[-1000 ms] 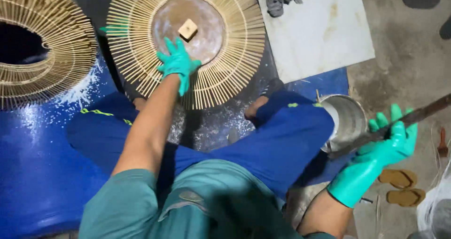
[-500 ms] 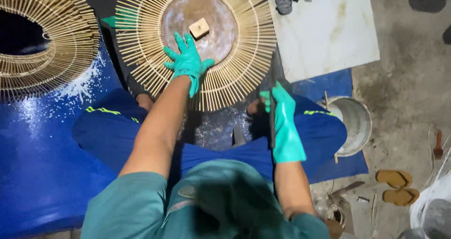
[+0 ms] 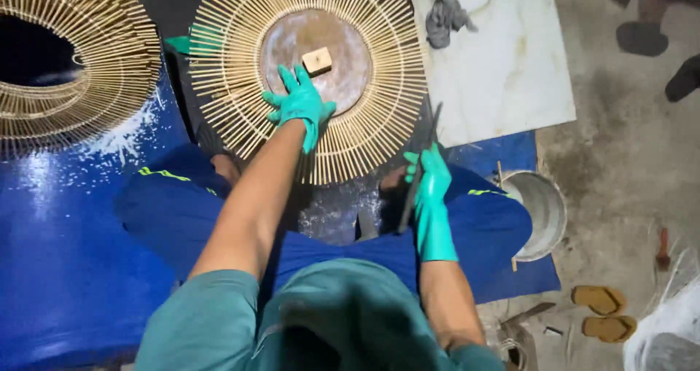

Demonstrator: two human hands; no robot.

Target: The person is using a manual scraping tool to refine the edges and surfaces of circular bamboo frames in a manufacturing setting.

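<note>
Blue tarp (image 3: 51,269) over concrete floor; radial bamboo-stick disc (image 3: 379,72) at 12 o'clock looks light, springy, brittle at the rim, best held near its round hub. Left hand (image 3: 300,105) fingers splayed flat on it; right hand (image 3: 430,185) at 3 o'clock, fingers clenched on thin dark blade (image 3: 426,134).

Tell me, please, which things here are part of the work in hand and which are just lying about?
In use: left hand on the bamboo-stick disc; wooden block; right hand gripping a dark blade.

Lying about: grey rag, white slab, metal bowl, sandals, second stick frame.
</note>
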